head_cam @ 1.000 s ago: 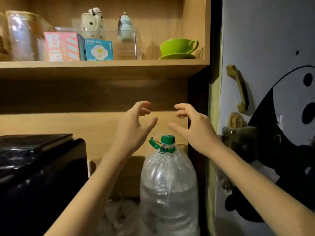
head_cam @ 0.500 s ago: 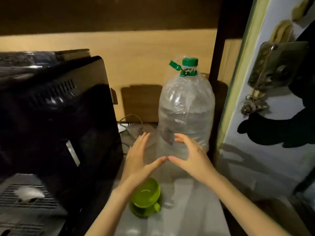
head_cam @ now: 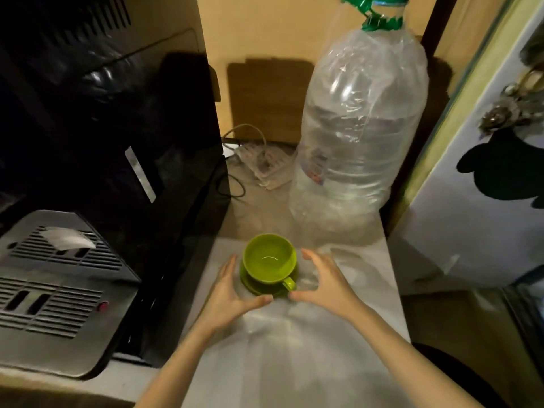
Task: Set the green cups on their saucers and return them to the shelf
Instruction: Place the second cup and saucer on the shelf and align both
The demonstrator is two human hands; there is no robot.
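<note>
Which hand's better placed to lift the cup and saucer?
Neither clearly: left hand and right hand flank the saucer evenly. Cup handle faces right, so slight right edge.

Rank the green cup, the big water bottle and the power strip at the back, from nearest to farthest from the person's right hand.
From the right hand:
1. Green cup, just to its left on the saucer, between both hands.
2. Big water bottle, standing behind the hand, toward the wall on the right.
3. Power strip, at the back by the wall, left of the bottle.
</note>
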